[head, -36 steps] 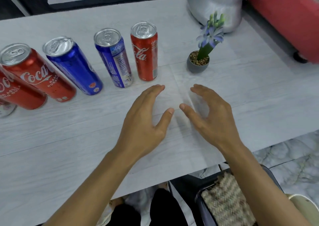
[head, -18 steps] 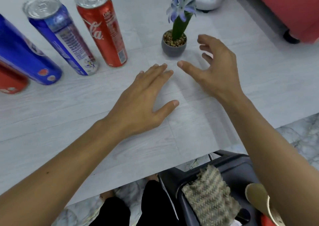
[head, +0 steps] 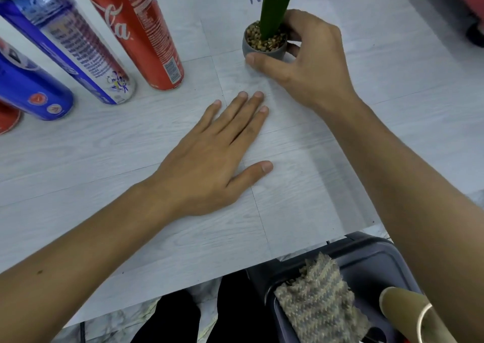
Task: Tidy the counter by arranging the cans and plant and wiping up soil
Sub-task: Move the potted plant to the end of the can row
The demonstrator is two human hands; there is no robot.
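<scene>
**Right hand gripping plant mid-counter**

The right hand [head: 309,65] is gripping the grey pot [head: 262,50] of the plant [head: 272,7], with the thumb at the near side and the fingers curled behind. The pot is apparently resting on the counter [head: 104,175]. The left hand [head: 209,159] is lying flat just in front of it, fingers straight, holding nothing. To the left, a red can [head: 138,28] and a blue can [head: 70,44] are standing well apart from the pot. Bare counter is stretching to the pot's right and down to the near edge, below which a cloth [head: 319,298] is lying in a dark bin [head: 372,261].
</scene>
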